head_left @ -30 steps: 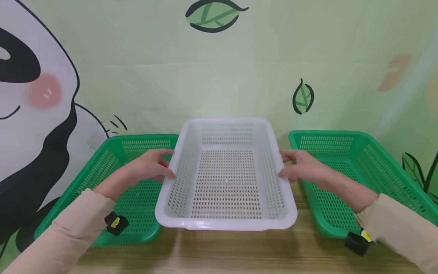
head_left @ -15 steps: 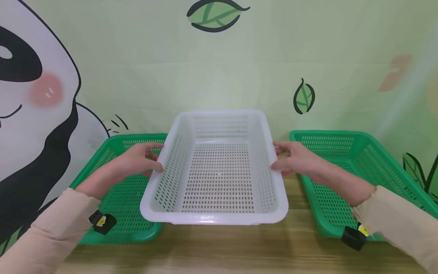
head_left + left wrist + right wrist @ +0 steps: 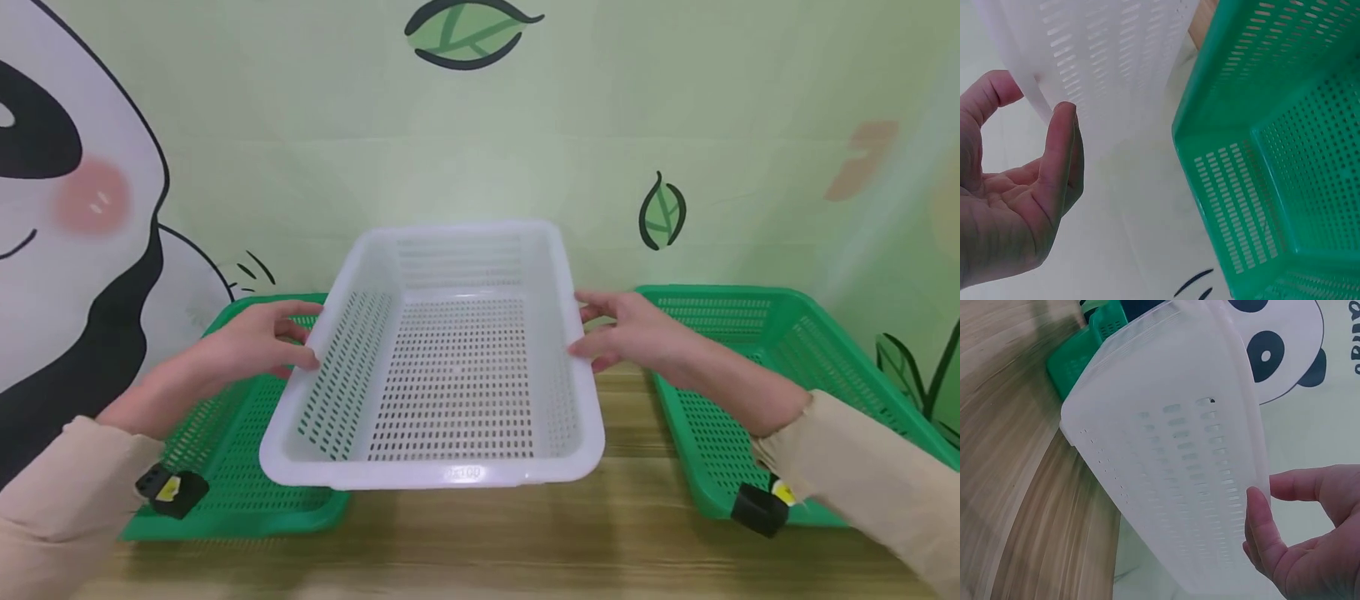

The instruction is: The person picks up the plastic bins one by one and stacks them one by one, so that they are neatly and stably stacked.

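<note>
1 white basket (image 3: 453, 379), rim pinched by left hand (image 3: 258, 340), right hand (image 3: 628, 335); left green basket (image 3: 236, 467) partly hidden behind

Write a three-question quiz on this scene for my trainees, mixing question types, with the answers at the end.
1. Count: how many green baskets show in the head view?
2. Multiple choice: where do the left hand and right hand hold the white basket?
A) By its side rims
B) By its front rim
C) Under its base
3. True or false: in the head view, the white basket hides part of the right green basket.

Key: 1. Two. 2. A. 3. False.
</note>
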`<state>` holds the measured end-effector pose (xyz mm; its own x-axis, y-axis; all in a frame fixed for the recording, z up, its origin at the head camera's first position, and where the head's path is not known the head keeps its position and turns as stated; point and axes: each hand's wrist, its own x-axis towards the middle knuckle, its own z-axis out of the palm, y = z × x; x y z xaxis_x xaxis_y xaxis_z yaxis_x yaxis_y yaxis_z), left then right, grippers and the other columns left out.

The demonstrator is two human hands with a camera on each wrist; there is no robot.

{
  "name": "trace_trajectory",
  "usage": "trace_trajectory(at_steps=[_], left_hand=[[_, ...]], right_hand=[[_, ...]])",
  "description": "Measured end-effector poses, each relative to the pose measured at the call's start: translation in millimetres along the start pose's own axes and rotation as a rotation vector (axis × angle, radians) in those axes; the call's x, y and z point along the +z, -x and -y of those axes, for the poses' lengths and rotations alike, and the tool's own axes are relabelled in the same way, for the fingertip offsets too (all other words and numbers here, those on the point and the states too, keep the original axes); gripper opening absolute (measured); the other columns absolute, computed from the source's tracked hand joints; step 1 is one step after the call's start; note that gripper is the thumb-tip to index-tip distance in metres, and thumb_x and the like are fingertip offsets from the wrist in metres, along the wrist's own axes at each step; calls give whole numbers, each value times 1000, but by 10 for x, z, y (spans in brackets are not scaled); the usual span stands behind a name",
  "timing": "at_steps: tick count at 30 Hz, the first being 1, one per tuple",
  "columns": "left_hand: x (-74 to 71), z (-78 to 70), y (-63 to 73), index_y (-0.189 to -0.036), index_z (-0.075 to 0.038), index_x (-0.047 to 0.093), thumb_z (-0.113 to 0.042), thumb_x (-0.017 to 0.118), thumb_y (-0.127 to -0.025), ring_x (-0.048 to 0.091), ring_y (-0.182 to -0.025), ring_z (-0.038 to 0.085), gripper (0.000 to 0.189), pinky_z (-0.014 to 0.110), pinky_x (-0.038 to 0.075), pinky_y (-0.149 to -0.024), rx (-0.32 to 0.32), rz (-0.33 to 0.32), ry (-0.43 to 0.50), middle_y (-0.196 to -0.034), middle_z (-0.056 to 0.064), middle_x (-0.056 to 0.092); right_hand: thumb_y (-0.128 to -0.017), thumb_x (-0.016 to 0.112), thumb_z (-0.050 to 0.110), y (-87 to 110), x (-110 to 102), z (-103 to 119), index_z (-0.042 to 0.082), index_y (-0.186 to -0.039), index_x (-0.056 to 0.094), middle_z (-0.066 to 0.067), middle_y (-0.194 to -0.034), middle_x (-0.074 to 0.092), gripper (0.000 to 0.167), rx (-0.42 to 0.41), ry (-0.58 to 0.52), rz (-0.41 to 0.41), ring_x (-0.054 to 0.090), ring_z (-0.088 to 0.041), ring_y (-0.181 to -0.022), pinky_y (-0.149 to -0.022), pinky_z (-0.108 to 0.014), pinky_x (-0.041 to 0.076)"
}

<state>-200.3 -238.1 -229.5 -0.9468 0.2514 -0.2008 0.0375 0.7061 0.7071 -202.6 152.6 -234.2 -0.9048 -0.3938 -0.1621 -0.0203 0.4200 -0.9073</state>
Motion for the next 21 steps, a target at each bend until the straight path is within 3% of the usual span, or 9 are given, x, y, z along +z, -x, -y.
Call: trace_trajectory(at_steps=[12, 21], left_hand=[[-189, 136, 130, -140, 3, 22, -15, 65, -79, 62, -84, 20, 77, 39, 52, -72, 20, 9, -39, -108, 18, 55], [-356, 270, 211, -142, -3, 22, -17, 63, -81, 62, -83, 22, 75, 41, 52, -72, 6, -10, -67, -116, 23, 48]], right_hand=[[-81, 63, 7, -53, 167, 128, 4, -143, 22, -18, -123, 43, 75, -15, -36, 0, 60, -28, -93, -76, -38, 52], [-80, 63, 4, -135, 364, 248, 6, -142, 26, -17, -120, 46, 72, -65, -103, -24, 61, -28, -92, -74, -39, 53]])
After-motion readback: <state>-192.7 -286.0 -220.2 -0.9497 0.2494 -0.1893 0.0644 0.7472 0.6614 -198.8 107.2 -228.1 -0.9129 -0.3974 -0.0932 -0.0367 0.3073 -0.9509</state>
